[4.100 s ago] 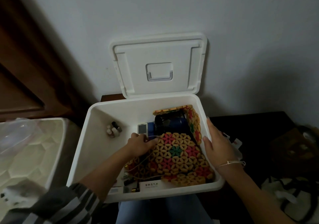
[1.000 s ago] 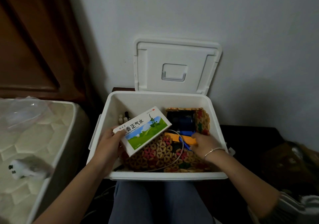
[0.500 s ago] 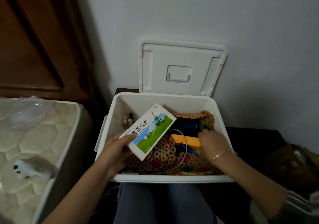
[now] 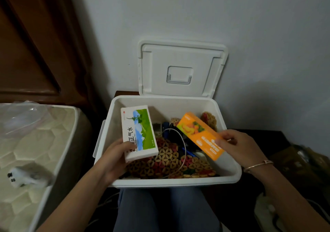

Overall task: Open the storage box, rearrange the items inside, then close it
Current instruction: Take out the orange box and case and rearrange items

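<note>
Two cartons held up over the open box [image 4: 227, 154], mid-rearrange.
Left hand [image 4: 114, 157] grips green carton [image 4: 138, 133] by its near end, thumb on top; right hand [image 4: 237, 146] pinches orange carton [image 4: 198, 135] at its near corner. Both look like light, stiff card with slick printed faces, and corners would crush, so hold across the short edges. Box sits under and between the hands, hard white plastic, lid [image 4: 180, 56] propped upright beyond them. Below the hands: bumpy woven mat [image 4: 166, 160] and a thin cable [image 4: 182, 142] that may snag.
</note>
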`<state>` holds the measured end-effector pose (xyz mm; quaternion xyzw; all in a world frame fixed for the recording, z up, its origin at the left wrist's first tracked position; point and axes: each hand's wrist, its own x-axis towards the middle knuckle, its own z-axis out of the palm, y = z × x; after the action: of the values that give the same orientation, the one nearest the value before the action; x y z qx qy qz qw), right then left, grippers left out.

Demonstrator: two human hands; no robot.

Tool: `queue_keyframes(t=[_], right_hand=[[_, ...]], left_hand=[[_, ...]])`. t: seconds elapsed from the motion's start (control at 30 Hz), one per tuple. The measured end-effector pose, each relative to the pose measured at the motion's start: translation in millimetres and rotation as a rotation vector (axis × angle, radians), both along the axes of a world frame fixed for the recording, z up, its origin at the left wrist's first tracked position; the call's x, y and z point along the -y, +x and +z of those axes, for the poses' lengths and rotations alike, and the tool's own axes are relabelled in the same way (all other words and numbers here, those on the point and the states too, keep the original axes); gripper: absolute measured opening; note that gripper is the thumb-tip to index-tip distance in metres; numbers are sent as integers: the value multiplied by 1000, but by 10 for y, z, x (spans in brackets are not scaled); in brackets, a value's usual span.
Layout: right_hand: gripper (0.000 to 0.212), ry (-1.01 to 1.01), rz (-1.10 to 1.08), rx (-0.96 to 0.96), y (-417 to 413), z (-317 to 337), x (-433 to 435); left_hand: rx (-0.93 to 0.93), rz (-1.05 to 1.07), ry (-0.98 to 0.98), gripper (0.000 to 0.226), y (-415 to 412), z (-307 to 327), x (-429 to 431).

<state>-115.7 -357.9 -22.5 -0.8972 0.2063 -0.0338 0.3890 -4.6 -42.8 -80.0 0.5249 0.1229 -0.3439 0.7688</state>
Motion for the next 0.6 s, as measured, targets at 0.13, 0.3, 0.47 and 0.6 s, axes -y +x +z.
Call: queue_keyframes(t=[0.13, 0.3, 0.47, 0.6], right_hand=[[10, 565, -129, 23, 85, -44, -281], [18, 634, 19, -59, 282, -195, -860], [29, 404, 212, -127, 388, -287, -1038], [38, 150, 234, -165, 391, -309, -646]], left_hand=[[22, -74, 10, 35, -47, 92, 96], [53, -91, 37, 26, -165, 145, 410], [166, -140, 102, 43, -201, 156, 507], [152, -55, 89, 50, -189, 127, 452]])
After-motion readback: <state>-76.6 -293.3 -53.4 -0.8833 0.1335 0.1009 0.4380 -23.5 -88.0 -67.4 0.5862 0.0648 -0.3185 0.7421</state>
